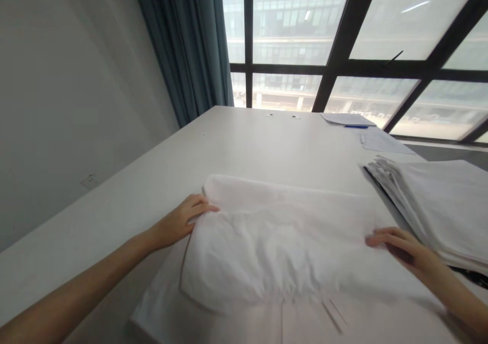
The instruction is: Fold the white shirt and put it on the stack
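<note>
A white cloth with a gathered, puckered band across it lies partly folded over at the near end of the table. Its upper part forms a flat strip, and a thin darker edging runs down its left side. My left hand is closed on the cloth's upper left edge, thumb on top and the other fingers partly hidden. On the opposite side, my right hand pinches the right part of the cloth; its fingertips are slightly blurred. The lower part of the cloth reaches the bottom of the view, where two short dark lines show.
The cloth rests on a white table. At the right is a stack of folded white cloth. Papers and a blue pen lie at the far right. Behind stand a blue curtain and a black-framed window.
</note>
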{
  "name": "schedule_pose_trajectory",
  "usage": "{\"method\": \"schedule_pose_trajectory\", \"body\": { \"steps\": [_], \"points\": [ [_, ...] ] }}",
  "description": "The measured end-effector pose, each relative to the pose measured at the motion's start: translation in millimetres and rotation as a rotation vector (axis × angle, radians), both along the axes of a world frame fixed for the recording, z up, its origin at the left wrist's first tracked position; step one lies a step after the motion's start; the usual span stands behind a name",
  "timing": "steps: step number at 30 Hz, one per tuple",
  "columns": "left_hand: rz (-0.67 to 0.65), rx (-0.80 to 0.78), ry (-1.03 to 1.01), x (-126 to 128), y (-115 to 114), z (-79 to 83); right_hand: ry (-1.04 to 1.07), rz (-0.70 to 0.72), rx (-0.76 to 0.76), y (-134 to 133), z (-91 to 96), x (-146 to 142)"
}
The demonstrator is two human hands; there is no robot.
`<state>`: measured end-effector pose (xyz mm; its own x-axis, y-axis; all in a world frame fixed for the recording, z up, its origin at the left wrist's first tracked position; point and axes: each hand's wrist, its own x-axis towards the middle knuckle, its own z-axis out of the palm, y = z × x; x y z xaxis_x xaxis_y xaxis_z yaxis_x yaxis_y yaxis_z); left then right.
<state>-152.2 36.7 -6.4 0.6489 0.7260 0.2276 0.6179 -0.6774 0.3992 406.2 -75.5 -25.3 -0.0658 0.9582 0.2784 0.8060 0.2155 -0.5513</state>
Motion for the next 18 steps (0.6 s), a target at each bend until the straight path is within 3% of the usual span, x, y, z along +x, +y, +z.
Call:
{"method": "schedule_pose_trajectory", "body": {
  "steps": [5,13,15,18],
  "points": [
    [0.045,0.044,0.107,7,13,-7.6,-0.071,0.072,-0.024,10,0.4,-7],
    [0.131,-0.032,0.196,26,48,-2.0,-0.062,0.024,-0.017,46,11.6,-25],
    [0.186,-0.008,0.157,29,45,-2.6,-0.063,-0.013,-0.016,47,13.2,-25],
    [0.297,0.036,-0.003,30,21,-3.3,-0.006,-0.179,-0.043,35,15.8,-22]
  ]
}}
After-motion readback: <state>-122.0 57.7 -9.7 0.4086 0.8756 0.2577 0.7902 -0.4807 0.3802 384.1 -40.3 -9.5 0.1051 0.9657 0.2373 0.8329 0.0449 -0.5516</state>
